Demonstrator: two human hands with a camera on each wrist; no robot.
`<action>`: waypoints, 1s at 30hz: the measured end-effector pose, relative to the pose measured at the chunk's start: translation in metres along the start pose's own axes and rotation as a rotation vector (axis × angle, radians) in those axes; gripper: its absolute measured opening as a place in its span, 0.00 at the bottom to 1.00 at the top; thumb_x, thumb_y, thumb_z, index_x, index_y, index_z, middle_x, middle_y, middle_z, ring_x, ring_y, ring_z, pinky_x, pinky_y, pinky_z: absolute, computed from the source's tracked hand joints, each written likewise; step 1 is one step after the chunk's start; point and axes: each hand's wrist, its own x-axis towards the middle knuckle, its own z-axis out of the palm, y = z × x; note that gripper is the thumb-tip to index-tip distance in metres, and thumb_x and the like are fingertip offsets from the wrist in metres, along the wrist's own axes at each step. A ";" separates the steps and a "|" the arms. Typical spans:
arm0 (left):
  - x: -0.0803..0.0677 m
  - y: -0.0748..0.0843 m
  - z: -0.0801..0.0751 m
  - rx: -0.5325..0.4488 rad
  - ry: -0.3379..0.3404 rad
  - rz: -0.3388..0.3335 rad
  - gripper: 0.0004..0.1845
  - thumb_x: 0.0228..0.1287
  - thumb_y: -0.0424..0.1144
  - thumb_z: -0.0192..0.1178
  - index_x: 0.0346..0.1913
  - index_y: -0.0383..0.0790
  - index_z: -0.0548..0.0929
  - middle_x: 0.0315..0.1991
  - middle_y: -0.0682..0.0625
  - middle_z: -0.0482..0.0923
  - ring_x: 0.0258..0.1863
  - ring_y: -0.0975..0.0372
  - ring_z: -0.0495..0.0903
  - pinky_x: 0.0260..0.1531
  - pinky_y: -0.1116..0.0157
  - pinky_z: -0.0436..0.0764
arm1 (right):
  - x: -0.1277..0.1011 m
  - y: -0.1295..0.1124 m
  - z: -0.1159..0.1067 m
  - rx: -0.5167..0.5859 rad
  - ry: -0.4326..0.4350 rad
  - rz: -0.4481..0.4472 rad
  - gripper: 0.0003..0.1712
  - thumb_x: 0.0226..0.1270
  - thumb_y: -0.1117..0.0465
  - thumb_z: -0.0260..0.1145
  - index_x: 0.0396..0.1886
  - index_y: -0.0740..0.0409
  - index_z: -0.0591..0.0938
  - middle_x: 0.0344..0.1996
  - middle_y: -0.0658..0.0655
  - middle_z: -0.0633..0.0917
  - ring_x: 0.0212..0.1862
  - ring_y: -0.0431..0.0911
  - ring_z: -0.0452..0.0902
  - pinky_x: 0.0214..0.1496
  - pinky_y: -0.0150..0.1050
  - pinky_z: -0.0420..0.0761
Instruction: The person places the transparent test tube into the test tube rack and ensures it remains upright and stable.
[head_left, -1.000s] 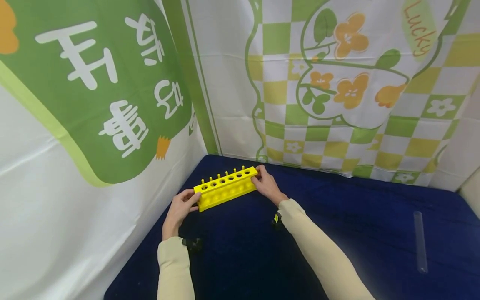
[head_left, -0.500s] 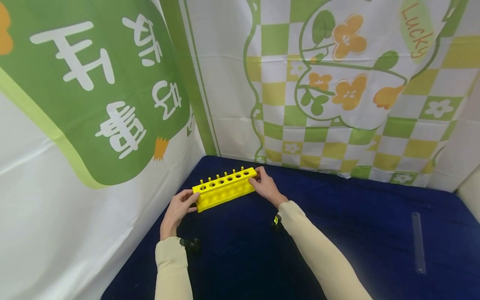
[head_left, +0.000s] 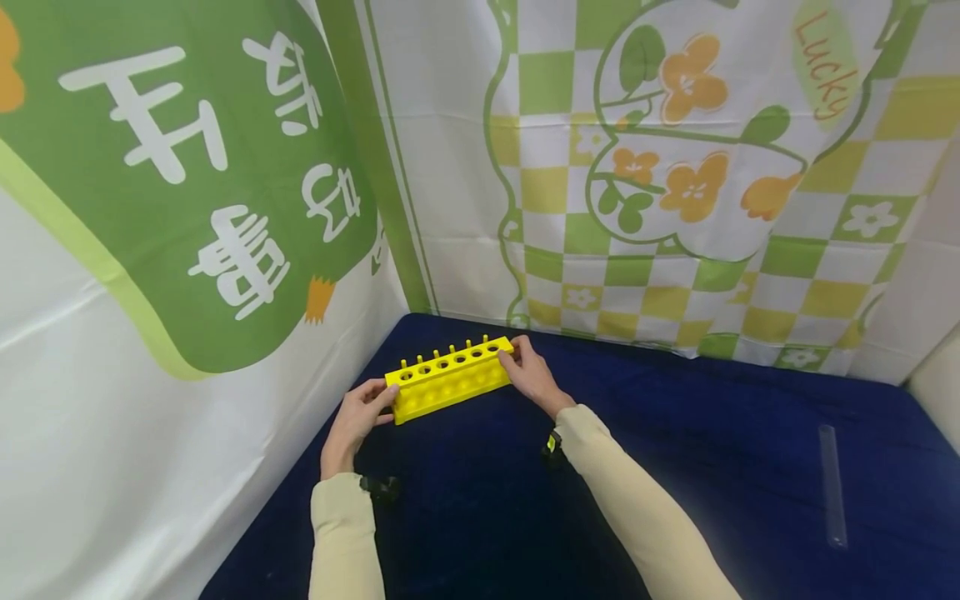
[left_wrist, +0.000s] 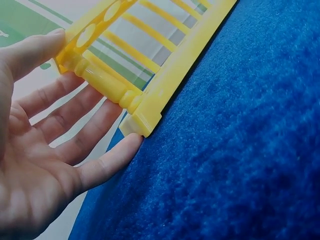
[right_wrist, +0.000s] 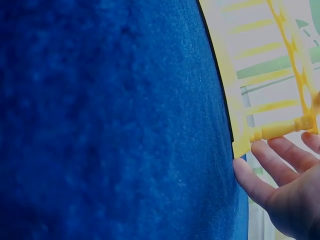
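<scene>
A yellow test tube rack point(head_left: 451, 382) stands at the far left of the blue cloth, its row of round holes facing up and a row of pegs along the back. No tubes show in it. My left hand point(head_left: 358, 419) grips its left end; in the left wrist view the thumb lies on the top plate and the fingers reach round the end post point(left_wrist: 102, 80). At the other end, my right hand point(head_left: 534, 372) holds the rack by thumb and fingers. The right wrist view shows those fingertips point(right_wrist: 257, 146) against the end post and base.
A clear test tube point(head_left: 832, 487) lies on the blue cloth point(head_left: 675, 450) far to the right. Printed curtains hang at the left point(head_left: 300, 392) and at the back point(head_left: 570, 275), close behind the rack.
The head view has turned slightly, so the background and the clear tube sit a little further left. Both hands keep their hold on the test tube rack, which has hardly moved.
</scene>
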 end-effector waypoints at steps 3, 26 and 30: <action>0.001 0.000 0.000 0.003 -0.009 0.003 0.30 0.68 0.57 0.58 0.64 0.41 0.74 0.59 0.39 0.75 0.58 0.48 0.77 0.54 0.56 0.83 | 0.001 0.002 0.000 0.001 -0.006 -0.002 0.26 0.74 0.37 0.49 0.59 0.48 0.66 0.51 0.56 0.79 0.48 0.50 0.79 0.46 0.43 0.81; 0.003 -0.001 0.003 0.003 -0.024 0.008 0.35 0.65 0.62 0.58 0.66 0.42 0.72 0.61 0.40 0.74 0.59 0.49 0.77 0.56 0.55 0.82 | -0.004 0.001 -0.001 0.018 0.026 0.012 0.23 0.75 0.40 0.50 0.59 0.48 0.66 0.51 0.57 0.78 0.49 0.50 0.78 0.48 0.44 0.81; 0.003 -0.001 0.003 0.002 -0.027 0.008 0.34 0.66 0.62 0.58 0.66 0.43 0.73 0.60 0.40 0.74 0.59 0.49 0.77 0.56 0.55 0.82 | -0.006 0.000 -0.002 0.023 0.028 0.016 0.24 0.75 0.40 0.50 0.60 0.48 0.66 0.51 0.57 0.78 0.50 0.50 0.78 0.48 0.45 0.81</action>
